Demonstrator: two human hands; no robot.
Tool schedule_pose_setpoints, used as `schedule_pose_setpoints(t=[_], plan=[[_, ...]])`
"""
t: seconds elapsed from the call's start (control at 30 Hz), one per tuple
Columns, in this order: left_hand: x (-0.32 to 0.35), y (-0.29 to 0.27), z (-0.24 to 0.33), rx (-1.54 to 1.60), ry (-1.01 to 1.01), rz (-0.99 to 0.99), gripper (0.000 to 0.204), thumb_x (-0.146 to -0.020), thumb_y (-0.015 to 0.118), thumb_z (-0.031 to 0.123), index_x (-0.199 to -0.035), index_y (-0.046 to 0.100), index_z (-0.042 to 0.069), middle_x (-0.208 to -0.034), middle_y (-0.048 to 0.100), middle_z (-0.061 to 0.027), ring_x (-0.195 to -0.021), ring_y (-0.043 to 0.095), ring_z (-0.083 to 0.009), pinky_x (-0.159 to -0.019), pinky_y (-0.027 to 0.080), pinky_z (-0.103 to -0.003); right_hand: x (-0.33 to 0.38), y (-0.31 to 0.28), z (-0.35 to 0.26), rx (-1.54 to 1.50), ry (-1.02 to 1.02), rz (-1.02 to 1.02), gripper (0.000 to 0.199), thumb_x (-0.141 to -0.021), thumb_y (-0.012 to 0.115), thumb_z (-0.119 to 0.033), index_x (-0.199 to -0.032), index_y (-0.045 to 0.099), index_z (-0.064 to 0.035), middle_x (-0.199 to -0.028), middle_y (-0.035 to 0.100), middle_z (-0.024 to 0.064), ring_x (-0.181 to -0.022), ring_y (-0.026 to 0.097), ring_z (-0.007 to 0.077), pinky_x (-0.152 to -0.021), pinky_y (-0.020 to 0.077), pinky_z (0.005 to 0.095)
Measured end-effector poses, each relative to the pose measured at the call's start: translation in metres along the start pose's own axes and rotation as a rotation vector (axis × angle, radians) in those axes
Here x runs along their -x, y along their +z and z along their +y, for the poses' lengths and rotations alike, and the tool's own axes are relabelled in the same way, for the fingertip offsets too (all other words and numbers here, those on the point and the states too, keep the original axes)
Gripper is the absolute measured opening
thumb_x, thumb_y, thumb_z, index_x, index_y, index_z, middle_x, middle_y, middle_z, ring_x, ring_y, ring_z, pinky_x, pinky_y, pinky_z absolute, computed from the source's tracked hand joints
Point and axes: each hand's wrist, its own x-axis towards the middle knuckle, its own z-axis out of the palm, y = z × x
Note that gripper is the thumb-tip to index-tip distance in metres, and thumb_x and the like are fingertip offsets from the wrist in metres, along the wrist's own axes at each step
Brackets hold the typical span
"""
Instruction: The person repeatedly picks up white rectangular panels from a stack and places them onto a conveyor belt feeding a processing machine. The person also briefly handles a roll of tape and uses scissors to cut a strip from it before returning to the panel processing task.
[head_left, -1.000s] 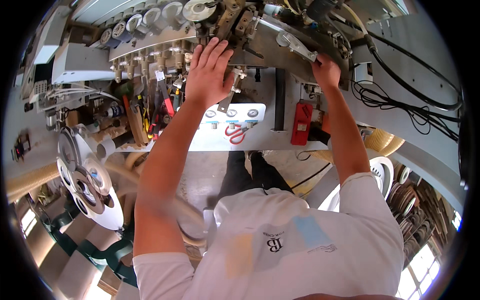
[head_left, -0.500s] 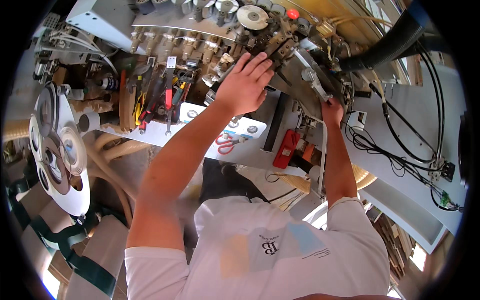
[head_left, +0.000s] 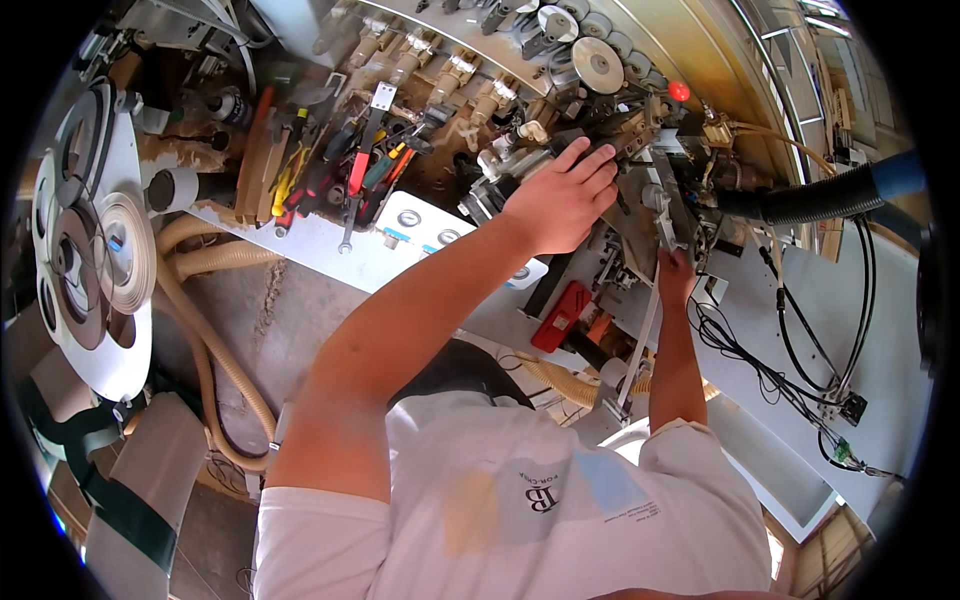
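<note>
Left hand (head_left: 562,200) resting flat, fingers spread, on the machine head (head_left: 640,160) beside the round rollers (head_left: 597,66), while the right hand (head_left: 676,270) is wrapped around a grey metal lever (head_left: 668,215) just below, near the red block (head_left: 560,316).

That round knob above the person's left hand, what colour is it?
Red. The round knob shows best in the head view, just above the left hand.
</note>
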Motion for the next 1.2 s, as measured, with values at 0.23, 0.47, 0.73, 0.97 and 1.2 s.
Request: schedule_pose_setpoints(t=[0.23,0.47,0.73,0.97,1.2], plan=[[0.000,-0.002,-0.002,0.001,-0.003,-0.025,0.045,-0.082,0.068,0.025,-0.123,0.064,0.007,-0.145,0.052,-0.0099,-0.146,0.035,-0.0283,-0.123,0.021,-0.050,-0.012,-0.003,-0.010,-0.035,-0.162,0.097,0.027,-0.089,0.071,-0.036,-0.099,0.074,-0.0112,-0.084,0.070,0.0147,-0.081,0.066,0.0381,-0.071,0.0504,0.0462],[0.000,-0.004,-0.003,0.050,-0.001,-0.029,0.043,-0.083,0.065,0.024,-0.122,0.065,0.007,-0.144,0.053,-0.0107,-0.145,0.035,-0.0300,-0.123,0.021,-0.051,0.052,-0.019,0.067,0.160,0.005,-0.049,0.031,-0.090,0.069,-0.040,-0.106,0.072,-0.0131,-0.098,0.073,0.0126,-0.094,0.068,0.0372,-0.080,0.0532,0.0453],[0.001,-0.001,-0.004,0.067,-0.002,0.006,0.044,-0.080,0.067,0.025,-0.121,0.066,0.006,-0.143,0.054,-0.0115,-0.145,0.036,-0.0304,-0.122,0.022,-0.051,0.011,-0.024,-0.021,0.164,-0.002,-0.062,0.039,-0.091,0.062,-0.048,-0.097,0.072,-0.0108,-0.099,0.071,0.0152,-0.096,0.067,0.0380,-0.081,0.0505,0.0476],[0.001,-0.003,-0.004,0.047,-0.002,0.025,0.039,-0.082,0.062,0.024,-0.116,0.068,0.005,-0.139,0.057,-0.0120,-0.143,0.038,-0.0305,-0.122,0.023,-0.051,0.000,-0.018,0.011,0.217,-0.007,-0.050,0.042,-0.092,0.062,-0.049,-0.105,0.075,-0.0119,-0.105,0.071,0.0152,-0.100,0.066,0.0388,-0.086,0.0497,0.0472],[0.002,0.002,-0.005,0.017,0.002,0.064,0.040,-0.079,0.062,0.025,-0.113,0.069,0.005,-0.134,0.060,-0.0128,-0.141,0.042,-0.0327,-0.122,0.023,-0.053,0.000,-0.020,0.003,0.201,0.033,-0.056,0.045,-0.092,0.061,-0.051,-0.105,0.076,-0.0103,-0.107,0.071,0.0156,-0.101,0.066,0.0383,-0.087,0.0496,0.0471]])
